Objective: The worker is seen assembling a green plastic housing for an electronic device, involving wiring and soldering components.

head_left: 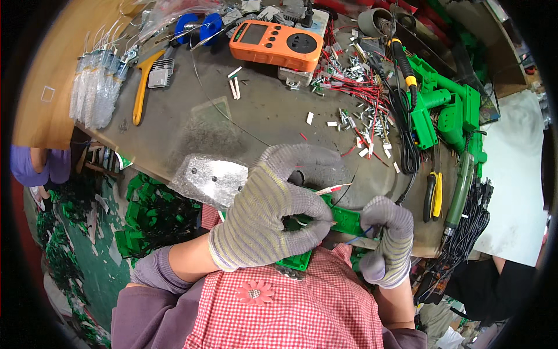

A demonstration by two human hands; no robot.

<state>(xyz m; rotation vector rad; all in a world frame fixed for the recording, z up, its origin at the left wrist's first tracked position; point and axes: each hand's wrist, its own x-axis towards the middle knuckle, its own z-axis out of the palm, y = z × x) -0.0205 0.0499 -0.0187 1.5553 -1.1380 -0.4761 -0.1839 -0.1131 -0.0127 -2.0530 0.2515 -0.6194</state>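
L hand: gloved left hand (273,215) curled over green plastic part (343,220), fingers pressed together, tips pinching a thin wire at the part's top face. Red/white wire (332,188) pokes out just above the knuckles.
R hand: gloved right hand (388,241) gripping the part's rt end, fingers folded tight around it; blue wire (360,235) runs between part and this hand.
Part loc: held at bench edge, just above the lap, against the checked apron (290,314). Most of it hidden under L glove; can't tell how wires seat inside.
Doing it well (judgement): keep R grip firm so part doesn't twist; feed wire w/ fingertips only, short strokes; thick gloves dull the feel, so check seating by eye. Keep the blue lead from getting trapped under the thumb.
Bench: orange meter (278,43) far side; heap of cut red wires + white terminals (360,99) centre-rt; soldering iron w/ yellow band (405,70); green tool housings (447,110) rt; yellow-handled pliers (433,195) near R hand; metal plate (208,179) just beside L wrist.
In the way: black cables (410,151) loop close to R hand, snag risk. Loose terminals scattered nr work spot. Iron lies well apart, but its cord trails toward the part.
Below bench: piles of green parts (151,215) on floor, L side.
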